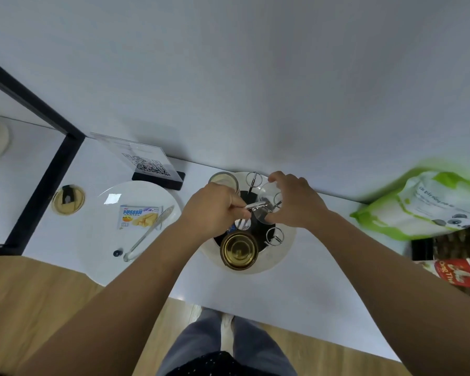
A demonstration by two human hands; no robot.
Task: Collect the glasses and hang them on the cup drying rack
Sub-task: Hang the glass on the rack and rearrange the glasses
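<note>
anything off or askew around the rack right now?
Nothing spilled or broken. Only oddity: the white plate left of the cup drying rack holds a snack packet and clear tongs, no glasses. Both hands work at the rack.

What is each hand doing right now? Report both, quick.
Left hand: closed, pinching a metal arm of the rack.
Right hand: closed around a clear glass.

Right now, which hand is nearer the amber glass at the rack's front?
Left. The left hand sits just above the amber glass; the right hand is farther, up-right, holding a clear glass.
</note>
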